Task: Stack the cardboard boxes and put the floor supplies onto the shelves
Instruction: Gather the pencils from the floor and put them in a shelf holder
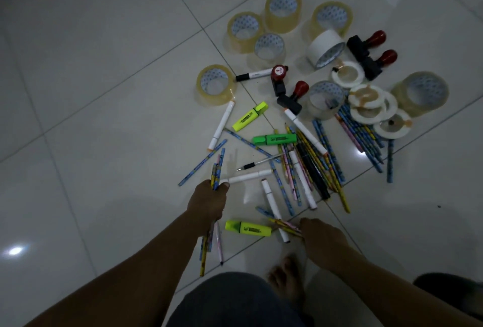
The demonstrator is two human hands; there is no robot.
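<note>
The left hand (209, 204), low in the middle of the frame, is closed in a fist round a bundle of patterned pencils (219, 167), whose ends stick out above and below it. To its right, the right hand (321, 238) reaches down to a few yellow pencils (283, 224) lying on the tiled floor (91, 91). Their ends meet its fingers, but the back of the hand hides whether it pinches them or only touches them.

Between the two hands lies a yellow highlighter (248, 228), with a white marker (274, 211) just beside it. Above them, in the centre, a loose scatter of pencils (332, 162) is mixed with more white markers, a black marker (312, 170), a pen (257, 163), a green highlighter (274, 139) and a second yellow highlighter (250, 116).

Further up and to the right stand rolls of clear packing tape (283, 10), a white tape roll (325, 48), some small flat white tape rolls (371, 107) and rubber stamps with red handles (366, 42).

At the bottom edge, a bare foot (285, 277) rests on the tiles between the forearms.
</note>
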